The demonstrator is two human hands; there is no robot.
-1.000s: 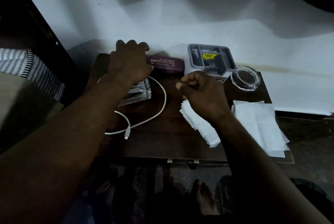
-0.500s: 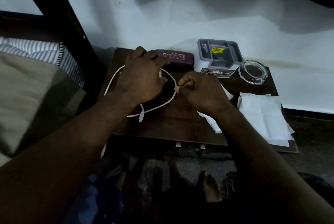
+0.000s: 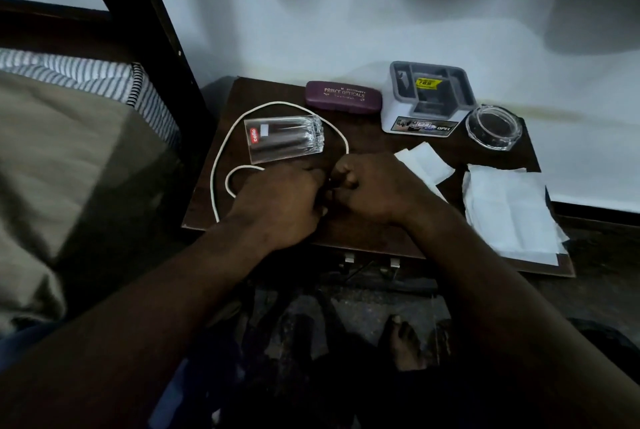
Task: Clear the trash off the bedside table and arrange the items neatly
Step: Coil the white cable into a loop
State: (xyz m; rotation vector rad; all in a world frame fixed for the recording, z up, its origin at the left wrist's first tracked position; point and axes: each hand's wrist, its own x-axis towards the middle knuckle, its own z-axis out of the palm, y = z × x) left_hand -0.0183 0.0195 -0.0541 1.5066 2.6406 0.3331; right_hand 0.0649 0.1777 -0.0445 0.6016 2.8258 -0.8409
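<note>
A white cable (image 3: 221, 151) loops over the left part of the dark wooden bedside table (image 3: 363, 241). My left hand (image 3: 280, 200) and my right hand (image 3: 374, 186) meet knuckle to knuckle near the table's front, both closed on the cable where it runs under them. Inside the loop lies a clear plastic pen case (image 3: 284, 139) with a red label. A folded white tissue (image 3: 424, 162) pokes out beside my right hand, and a larger white tissue (image 3: 509, 210) covers the table's right corner.
Along the wall stand a purple spectacle case (image 3: 343, 96), a grey and white organiser (image 3: 427, 99) and a glass ashtray (image 3: 493, 127). A bed with a striped pillow (image 3: 86, 78) and a dark bedpost (image 3: 145, 20) borders the table's left side. Bare feet (image 3: 403, 342) rest below.
My left hand has come off the pen case, which now lies uncovered, and dropped to the front edge beside my right hand. The cable loop has spread wider to the left.
</note>
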